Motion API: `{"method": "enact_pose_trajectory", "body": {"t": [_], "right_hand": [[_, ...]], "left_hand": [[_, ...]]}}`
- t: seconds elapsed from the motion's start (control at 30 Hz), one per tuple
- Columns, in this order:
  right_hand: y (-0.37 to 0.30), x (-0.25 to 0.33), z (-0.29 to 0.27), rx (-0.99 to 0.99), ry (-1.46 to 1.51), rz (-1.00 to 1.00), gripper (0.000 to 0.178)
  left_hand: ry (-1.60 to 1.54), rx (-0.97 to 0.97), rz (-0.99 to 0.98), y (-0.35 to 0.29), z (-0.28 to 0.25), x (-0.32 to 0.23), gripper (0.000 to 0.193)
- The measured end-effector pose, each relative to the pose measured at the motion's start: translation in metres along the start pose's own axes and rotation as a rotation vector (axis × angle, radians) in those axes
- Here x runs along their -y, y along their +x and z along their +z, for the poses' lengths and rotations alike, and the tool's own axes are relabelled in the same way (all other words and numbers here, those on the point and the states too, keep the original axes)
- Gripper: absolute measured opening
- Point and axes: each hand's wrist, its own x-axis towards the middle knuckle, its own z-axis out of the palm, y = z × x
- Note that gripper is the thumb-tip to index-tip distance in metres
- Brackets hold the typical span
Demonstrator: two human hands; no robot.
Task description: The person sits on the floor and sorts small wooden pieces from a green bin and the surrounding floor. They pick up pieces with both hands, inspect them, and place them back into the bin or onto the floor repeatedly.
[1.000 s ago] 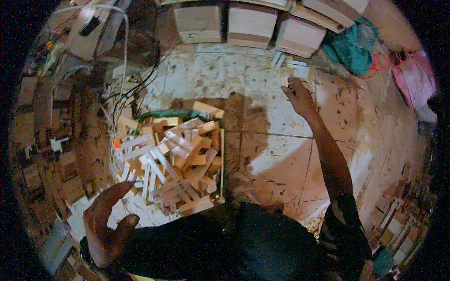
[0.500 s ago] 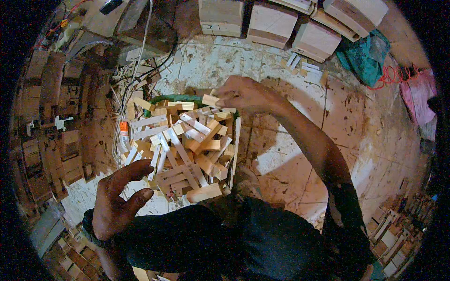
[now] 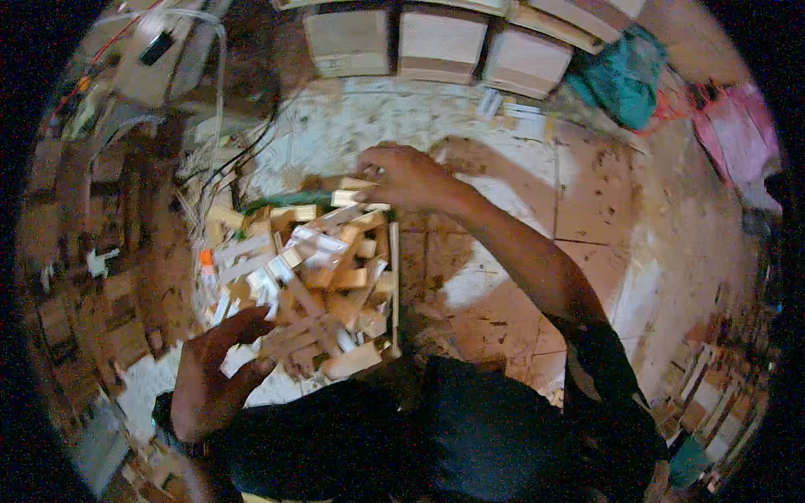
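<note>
A heap of short wooden blocks and thin slats [image 3: 306, 310] rises in front of me. At its far edge my right hand [image 3: 402, 176] is closed, its fingertips on a small pale wood block [image 3: 345, 199]. How the thumb sits on that block is blurred. My left hand [image 3: 216, 369] hovers at the heap's near left, thumb and fingers apart and nothing between them. Several slats near the middle look pale and shiny. A larger block [image 3: 352, 362] lies at the near edge of the heap.
An upright board [image 3: 395, 289] edges the heap on the right. Pale wooden boxes [image 3: 442, 46] line the far side, beside a teal cloth bag [image 3: 625, 80] and a pink sack [image 3: 738, 138]. Stacked wood pieces [image 3: 700, 398] stand at the right. Cables [image 3: 222, 92] hang at the far left.
The whole view has shifted, so the heap and boxes appear farther left. Both hands keep much the same pose; the right stays at the heap's far edge with the block. The picture is blurrier.
</note>
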Motion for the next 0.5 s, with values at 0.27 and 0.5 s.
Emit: {"method": "enact_pose_trajectory", "body": {"t": [0.27,0.5], "right_hand": [[-0.039,-0.159,-0.078,-0.263,-0.597,0.719,0.048],[-0.048,-0.22,-0.043,-0.328,-0.654,0.561,0.043]], "left_hand": [[0.091,0.004,0.101,0.004,-0.01,0.01,0.052],[0.061,0.017,0.001,0.008,-0.01,0.018,0.054]]}}
